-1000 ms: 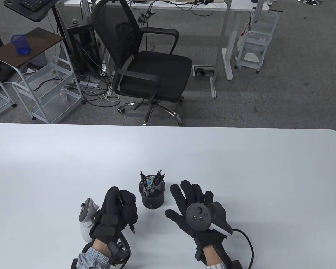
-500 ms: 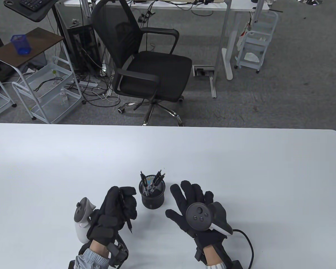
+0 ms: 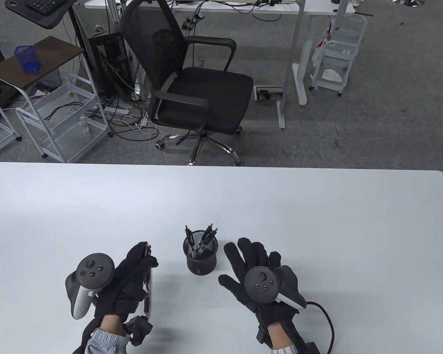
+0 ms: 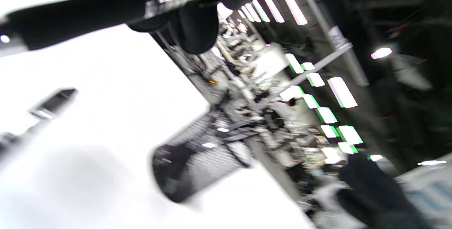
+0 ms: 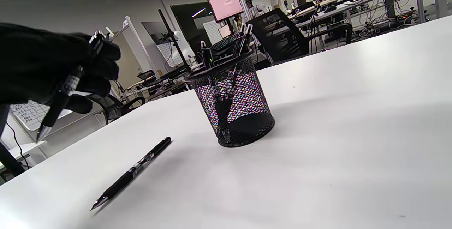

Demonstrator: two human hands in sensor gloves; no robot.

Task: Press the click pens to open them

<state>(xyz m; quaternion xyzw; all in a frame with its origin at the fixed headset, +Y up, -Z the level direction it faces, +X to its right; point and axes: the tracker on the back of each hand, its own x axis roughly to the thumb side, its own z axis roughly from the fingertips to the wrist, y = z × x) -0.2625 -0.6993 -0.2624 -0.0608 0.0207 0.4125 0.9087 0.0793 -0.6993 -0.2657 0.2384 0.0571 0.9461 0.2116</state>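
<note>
- Table view shows the left hand (image 3: 133, 276) on the left side of the white table (image 3: 317, 221), lifted a little, with its fingers wrapped around one black click pen (image 3: 147, 284).
- That held pen points tip down, toward the person; the right wrist view shows its silver tip (image 5: 40, 134) sticking out below the glove.
- A second pen (image 5: 132, 172) lies flat on the table, under the left hand and left of the cup. Its point looks like it is already out.
- I think these pens are light, thin, stiff and a bit slippery. The best place to hold one is the soft grip part, with a thumb free to push the top button.
- Next comes the black mesh pen cup (image 3: 201, 258), standing up between both hands, near each but touching neither. More pens (image 3: 201, 239) stand in it.
- On the right, the right hand (image 3: 254, 273) is spread flat with its fingers loose, just beside the cup. It holds nothing.
</note>
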